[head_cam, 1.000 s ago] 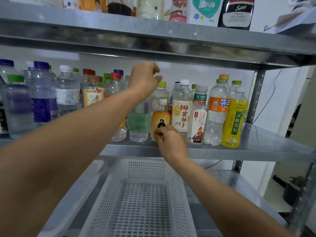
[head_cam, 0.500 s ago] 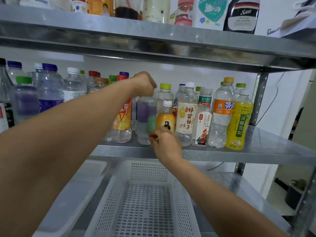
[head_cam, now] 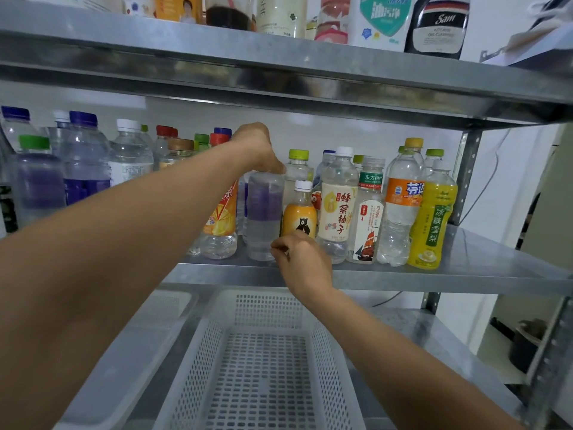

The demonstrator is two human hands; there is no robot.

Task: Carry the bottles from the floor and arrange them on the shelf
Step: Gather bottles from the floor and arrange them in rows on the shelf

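head view shows the left hand [head_cam: 259, 148] curled down over the top of a clear purple-label bottle [head_cam: 265, 218], with the cap hidden under its fingers. that bottle stands upright on the middle shelf [head_cam: 465, 274] close to the front edge, between a red-cap orange-label bottle [head_cam: 221, 218] on one side and a small bear-label juice bottle [head_cam: 300, 215] on the other, both just beside it. the right hand [head_cam: 305, 265] sits low at the front edge, fingers bunched in a narrow pinch before the base of the bear-label juice bottle; whether it grips or only touches anything i cannot tell. this looks like the placing step, with the bottle being settled into the front row. the next move likely calls for a straight upward release, since the neighbours stand tight and a sideways drag could tip them. headroom is limited by the upper shelf [head_cam: 279, 76] above the caps. the best open room is the bare metal toward the right edge, past the yellow pear drink bottle [head_cam: 432, 218]. a white perforated basket [head_cam: 263, 367] lies below the front edge, under both forearms.
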